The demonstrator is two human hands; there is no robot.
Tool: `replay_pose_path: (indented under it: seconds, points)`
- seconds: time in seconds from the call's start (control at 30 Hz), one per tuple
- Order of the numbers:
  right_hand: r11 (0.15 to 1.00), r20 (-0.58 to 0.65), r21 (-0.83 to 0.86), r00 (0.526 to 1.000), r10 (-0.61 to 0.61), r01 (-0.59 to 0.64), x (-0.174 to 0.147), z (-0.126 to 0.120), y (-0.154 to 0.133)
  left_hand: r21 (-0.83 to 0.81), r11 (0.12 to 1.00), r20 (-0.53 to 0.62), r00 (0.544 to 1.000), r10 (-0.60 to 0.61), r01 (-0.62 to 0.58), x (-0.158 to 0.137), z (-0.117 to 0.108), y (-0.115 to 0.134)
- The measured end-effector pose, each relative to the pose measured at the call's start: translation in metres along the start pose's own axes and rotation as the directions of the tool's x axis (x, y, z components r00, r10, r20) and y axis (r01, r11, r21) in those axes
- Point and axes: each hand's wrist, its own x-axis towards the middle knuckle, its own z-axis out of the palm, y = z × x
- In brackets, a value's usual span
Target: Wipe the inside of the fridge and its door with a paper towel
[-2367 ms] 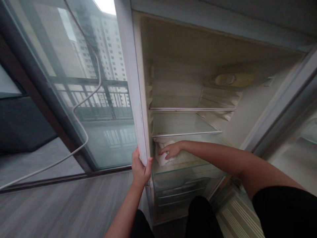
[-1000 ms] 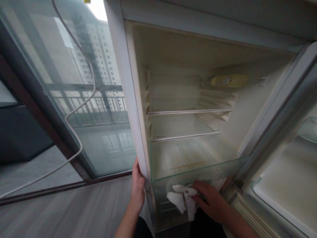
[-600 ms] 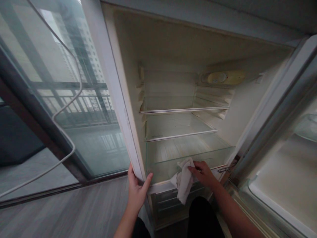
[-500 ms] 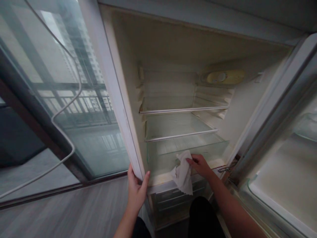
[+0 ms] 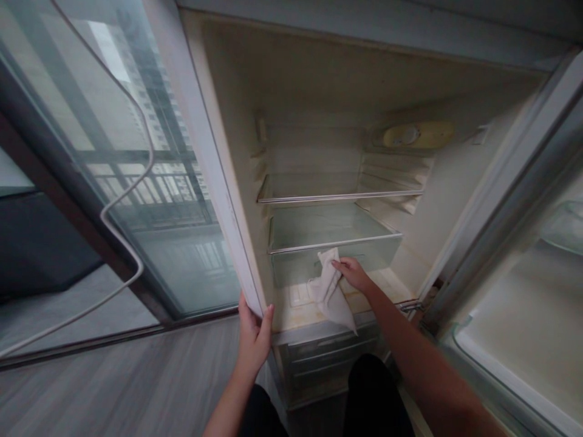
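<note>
An open, empty fridge (image 5: 218, 152) stands in front of me. My left hand (image 5: 253, 332) grips the front edge of its left wall, thumb on the inner side. My right hand (image 5: 351, 273) reaches inside and pinches a white cloth (image 5: 330, 294), which hangs down from the fingers. The hand and cloth are against the front edge of the lowest glass shelf (image 5: 373, 247), which sits deep in the cavity. Below it a stained cream ledge (image 5: 296, 303) lies bare. Two more glass shelves (image 5: 337, 198) sit above.
The fridge door (image 5: 523, 328) hangs open at the right. Grey freezer drawers (image 5: 328, 358) sit below the ledge. A yellowed thermostat housing (image 5: 416, 135) is on the right inner wall. At the left are a glass sliding door (image 5: 91, 121), a white cable (image 5: 132, 182) and wood flooring (image 5: 113, 388).
My right hand drew the cloth out from the shelf, dropped low, then rose to the lowest glass shelf's front edge. That shelf has slid back into the fridge. My left hand kept its grip.
</note>
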Motion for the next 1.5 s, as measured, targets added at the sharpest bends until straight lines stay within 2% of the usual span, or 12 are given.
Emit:
replay_pose_path:
  seconds: [0.13, 0.23, 0.3, 0.37, 0.5, 0.6, 0.8, 0.97, 1.07, 1.3, 1.4, 1.5]
  points:
    - [0.998, -0.085, 0.07, 0.996, 0.007, -0.001, -0.059, 0.018, -0.002, 0.225, 0.959, -0.104, 0.975, 0.198, -0.171, -0.034, 0.001, 0.015]
    - [0.986, 0.05, 0.145, 0.996, 0.075, -0.082, -0.122, 0.036, -0.005, 0.154, 0.941, 0.175, 0.946, 0.274, -0.301, -0.07, 0.006, 0.03]
    - [0.969, 0.266, 0.192, 0.959, 0.103, -0.157, -0.159, 0.044, -0.008, 0.058, 0.991, 0.41, 0.908, 0.086, -0.12, -0.086, 0.013, 0.038]
    - [0.965, 0.376, 0.191, 0.922, 0.095, -0.178, -0.186, 0.046, -0.011, 0.006, 0.992, 0.576, 0.811, -0.104, 0.123, -0.091, 0.02, 0.042]
    - [0.957, 0.297, 0.234, 0.95, 0.097, -0.171, -0.209, 0.038, -0.007, -0.012, 0.935, 0.688, 0.681, -0.25, 0.355, -0.086, 0.03, 0.044]
    - [0.958, 0.232, 0.232, 0.966, 0.111, -0.166, -0.215, 0.033, 0.005, -0.006, 0.926, 0.68, 0.68, -0.274, 0.379, -0.083, 0.031, 0.045]
    - [0.964, -0.018, -0.2, 0.985, 0.174, -0.174, -0.221, 0.041, 0.034, -0.019, 0.919, 0.647, 0.705, -0.289, 0.394, -0.081, 0.034, 0.049]
    - [0.989, 0.186, 0.08, 0.977, 0.105, -0.122, -0.233, 0.066, 0.036, -0.03, 0.906, 0.636, 0.707, -0.308, 0.422, -0.084, 0.038, 0.048]
    - [0.973, 0.242, 0.062, 0.949, 0.202, -0.223, -0.241, 0.084, 0.04, -0.024, 0.899, 0.672, 0.673, -0.309, 0.436, -0.09, 0.04, 0.044]
    - [0.879, 0.094, 0.012, 0.876, 0.473, -0.476, -0.248, 0.083, 0.052, -0.088, 0.857, 0.549, 0.742, -0.384, 0.508, -0.091, 0.038, 0.033]
    - [0.908, -0.068, 0.002, 0.906, 0.418, -0.419, -0.238, 0.07, 0.048, -0.161, 0.836, 0.44, 0.796, -0.415, 0.525, -0.08, 0.029, 0.034]
    - [0.965, -0.32, -0.077, 0.923, 0.214, -0.251, -0.226, 0.053, 0.043, -0.179, 0.843, 0.376, 0.827, -0.418, 0.507, -0.072, 0.018, 0.036]
